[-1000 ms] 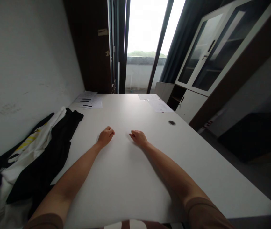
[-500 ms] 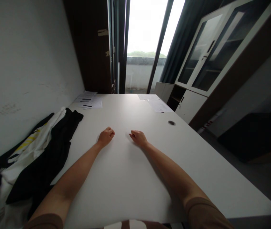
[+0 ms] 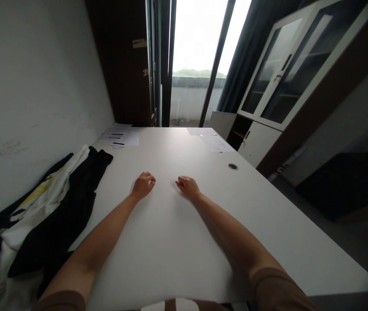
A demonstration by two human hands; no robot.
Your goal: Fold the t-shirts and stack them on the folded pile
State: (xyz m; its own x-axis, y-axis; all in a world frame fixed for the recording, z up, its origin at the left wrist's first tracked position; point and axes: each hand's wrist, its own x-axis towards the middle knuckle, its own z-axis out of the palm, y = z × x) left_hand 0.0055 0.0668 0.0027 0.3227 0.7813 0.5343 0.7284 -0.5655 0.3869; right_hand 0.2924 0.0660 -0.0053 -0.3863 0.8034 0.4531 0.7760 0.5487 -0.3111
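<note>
From my remote seat, I see both hands at rest on the white table (image 3: 171,250) — apart from each other, knuckles toward the middle. The left hand (image 3: 143,185) is loosely curled, a small gap showing between thumb and fingers, with nothing visible in its grasp. The right hand (image 3: 187,186) is folded into a soft fist; I see nothing sticking out of it, though its palm is hidden from me.

The table, the one thing the hands touch, stretches beneath them toward the window. Along the wall lie a black garment (image 3: 61,224) and a white garment (image 3: 53,196), heaped and unfolded, out of both hands' grasp.

I judge this a pause: no handling is under way, and I see nothing plainly finished — whether it is a beginning or an end, I cannot tell.
</note>
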